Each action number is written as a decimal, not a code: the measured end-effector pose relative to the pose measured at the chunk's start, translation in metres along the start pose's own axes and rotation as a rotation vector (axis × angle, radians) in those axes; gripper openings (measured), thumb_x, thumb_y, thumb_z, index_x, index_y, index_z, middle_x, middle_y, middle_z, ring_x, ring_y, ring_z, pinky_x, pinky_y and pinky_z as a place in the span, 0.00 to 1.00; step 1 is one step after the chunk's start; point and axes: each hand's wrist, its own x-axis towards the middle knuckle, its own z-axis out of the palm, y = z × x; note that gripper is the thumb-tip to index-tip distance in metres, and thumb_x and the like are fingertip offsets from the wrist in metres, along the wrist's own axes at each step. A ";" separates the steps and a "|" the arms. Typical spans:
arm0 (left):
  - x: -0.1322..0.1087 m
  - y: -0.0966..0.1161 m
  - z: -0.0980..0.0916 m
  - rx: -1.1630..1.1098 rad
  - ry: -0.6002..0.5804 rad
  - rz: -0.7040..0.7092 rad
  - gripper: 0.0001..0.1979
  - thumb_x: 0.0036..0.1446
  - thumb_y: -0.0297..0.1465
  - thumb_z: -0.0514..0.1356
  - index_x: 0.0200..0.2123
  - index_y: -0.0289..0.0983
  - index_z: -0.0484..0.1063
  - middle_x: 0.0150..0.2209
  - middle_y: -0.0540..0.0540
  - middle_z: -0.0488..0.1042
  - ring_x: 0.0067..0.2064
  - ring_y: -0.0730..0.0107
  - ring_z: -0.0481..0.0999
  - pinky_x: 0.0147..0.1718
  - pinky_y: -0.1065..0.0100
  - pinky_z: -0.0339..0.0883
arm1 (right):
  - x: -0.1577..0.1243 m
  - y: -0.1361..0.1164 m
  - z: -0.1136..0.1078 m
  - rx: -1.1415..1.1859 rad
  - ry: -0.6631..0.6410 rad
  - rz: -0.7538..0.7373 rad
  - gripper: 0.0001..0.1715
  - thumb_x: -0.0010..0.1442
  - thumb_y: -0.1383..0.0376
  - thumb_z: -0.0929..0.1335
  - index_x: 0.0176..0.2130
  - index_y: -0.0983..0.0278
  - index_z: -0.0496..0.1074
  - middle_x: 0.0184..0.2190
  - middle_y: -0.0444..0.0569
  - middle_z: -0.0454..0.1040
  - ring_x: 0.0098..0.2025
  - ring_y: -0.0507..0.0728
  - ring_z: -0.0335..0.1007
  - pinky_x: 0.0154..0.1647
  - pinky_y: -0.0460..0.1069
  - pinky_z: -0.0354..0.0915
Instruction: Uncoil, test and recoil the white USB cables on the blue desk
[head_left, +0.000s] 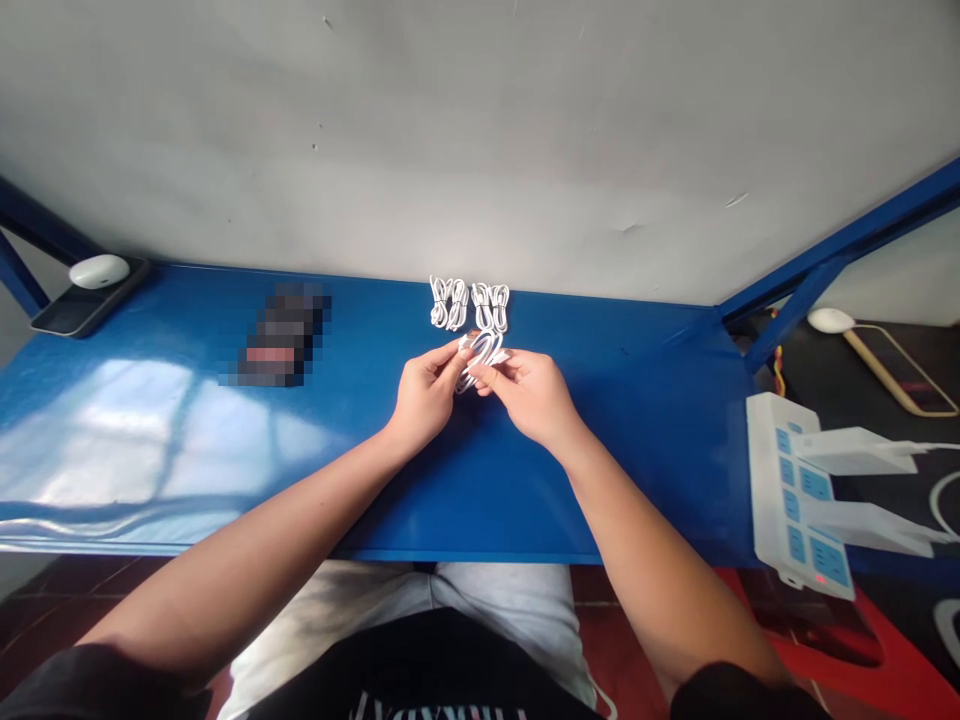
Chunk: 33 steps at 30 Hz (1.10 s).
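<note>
My left hand (427, 392) and my right hand (531, 396) meet above the middle of the blue table (645, 430). Pinched between their fingers is a loose coil of white cable (477, 362), partly hidden by the fingers. Just beyond the hands, two small bundles of white cable lie side by side on the tabletop. The left bundle (448, 304) and the right bundle (490, 307) sit close together, almost touching the held coil.
A pixelated, unreadable object (281, 335) lies left of the hands. A white round device (99, 271) rests on a dark phone-like slab (79, 312) at the far left corner. A white power strip (793, 490) with plugged-in adapters sits at the right, beyond the table's edge.
</note>
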 end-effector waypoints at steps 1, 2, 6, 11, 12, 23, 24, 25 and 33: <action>0.000 -0.001 0.001 -0.008 0.006 0.006 0.20 0.64 0.40 0.61 0.54 0.35 0.79 0.51 0.43 0.81 0.52 0.59 0.79 0.52 0.64 0.70 | 0.000 0.001 0.000 -0.011 -0.004 -0.006 0.17 0.59 0.52 0.74 0.35 0.64 0.80 0.30 0.48 0.79 0.32 0.56 0.76 0.38 0.52 0.74; 0.000 -0.001 0.001 -0.019 0.013 0.014 0.19 0.64 0.40 0.61 0.53 0.36 0.80 0.51 0.43 0.82 0.51 0.60 0.79 0.52 0.64 0.69 | 0.000 0.001 0.001 -0.013 -0.005 -0.013 0.16 0.59 0.53 0.74 0.36 0.64 0.80 0.30 0.48 0.79 0.32 0.56 0.77 0.39 0.52 0.74; 0.000 0.000 0.005 -0.016 0.080 0.031 0.16 0.65 0.38 0.60 0.48 0.34 0.80 0.47 0.42 0.82 0.46 0.63 0.79 0.48 0.66 0.70 | 0.000 0.004 0.007 0.034 -0.018 -0.029 0.16 0.59 0.54 0.74 0.39 0.64 0.80 0.35 0.49 0.81 0.34 0.56 0.78 0.40 0.52 0.75; -0.002 0.003 0.006 0.053 0.102 0.078 0.16 0.68 0.38 0.57 0.47 0.34 0.79 0.43 0.42 0.82 0.42 0.65 0.79 0.42 0.69 0.70 | -0.001 0.005 0.015 0.150 0.017 -0.077 0.20 0.58 0.54 0.75 0.46 0.64 0.78 0.37 0.50 0.81 0.38 0.57 0.78 0.40 0.51 0.77; -0.002 0.003 0.006 0.064 0.094 0.090 0.17 0.68 0.39 0.57 0.48 0.34 0.79 0.44 0.42 0.82 0.43 0.64 0.79 0.42 0.68 0.70 | -0.001 0.005 0.016 0.148 0.026 -0.082 0.21 0.58 0.54 0.75 0.46 0.64 0.77 0.37 0.50 0.81 0.37 0.57 0.78 0.39 0.51 0.77; 0.003 0.002 -0.004 0.021 -0.182 0.054 0.22 0.67 0.43 0.58 0.57 0.37 0.77 0.54 0.42 0.79 0.55 0.58 0.77 0.53 0.64 0.69 | 0.001 -0.006 -0.014 -0.130 -0.020 -0.107 0.17 0.62 0.53 0.72 0.42 0.64 0.80 0.37 0.50 0.82 0.37 0.58 0.77 0.40 0.51 0.72; 0.004 0.004 -0.007 0.016 -0.238 0.039 0.22 0.66 0.42 0.59 0.57 0.38 0.78 0.54 0.42 0.79 0.54 0.58 0.77 0.52 0.64 0.70 | 0.000 -0.008 -0.019 -0.155 -0.050 -0.098 0.16 0.63 0.54 0.72 0.42 0.64 0.80 0.37 0.50 0.82 0.37 0.58 0.77 0.39 0.50 0.71; 0.006 0.006 -0.010 0.012 -0.298 0.022 0.22 0.66 0.42 0.60 0.57 0.38 0.78 0.53 0.42 0.80 0.53 0.58 0.77 0.51 0.64 0.71 | 0.000 -0.009 -0.023 -0.179 -0.079 -0.090 0.15 0.63 0.55 0.71 0.42 0.64 0.80 0.37 0.50 0.82 0.37 0.58 0.77 0.39 0.50 0.70; 0.011 0.004 -0.029 0.181 -0.443 0.016 0.20 0.61 0.42 0.64 0.52 0.38 0.81 0.41 0.46 0.83 0.39 0.63 0.80 0.43 0.63 0.74 | -0.004 -0.020 -0.035 -0.370 -0.173 -0.135 0.15 0.64 0.55 0.70 0.33 0.63 0.78 0.30 0.46 0.77 0.33 0.55 0.69 0.33 0.48 0.62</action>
